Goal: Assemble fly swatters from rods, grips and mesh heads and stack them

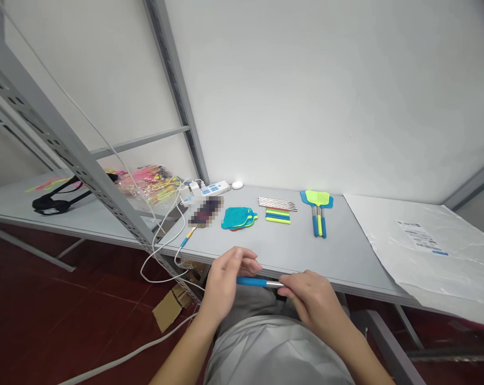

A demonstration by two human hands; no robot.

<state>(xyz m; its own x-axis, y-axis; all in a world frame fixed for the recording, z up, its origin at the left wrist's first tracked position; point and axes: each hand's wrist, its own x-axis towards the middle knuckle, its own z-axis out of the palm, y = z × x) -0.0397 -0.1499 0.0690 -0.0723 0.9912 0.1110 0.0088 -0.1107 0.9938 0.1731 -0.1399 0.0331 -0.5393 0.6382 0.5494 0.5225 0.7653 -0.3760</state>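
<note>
My right hand [312, 297] is closed around the metal rod of a fly swatter handle with a blue grip [252, 281], held level in front of my lap. At the grip's outer end is my left hand [223, 283], palm against or close to it, with fingers loosely curved and not wrapped round it. On the table beyond lie teal swatter heads [237, 218] in a stack, several bare metal rods [277, 203], and several coloured grips [277, 215] in yellow-green and blue. Assembled fly swatters [318, 213], blue and yellow-green, lie together further right.
A white power strip [212, 190] with cables stands at the table's back left, near a pixelated dark object [205, 212]. White plastic sheeting [410, 240] covers the right side. A grey rack post [73, 144] rises at left, near bagged colourful items [151, 184] and a black strap [61, 203].
</note>
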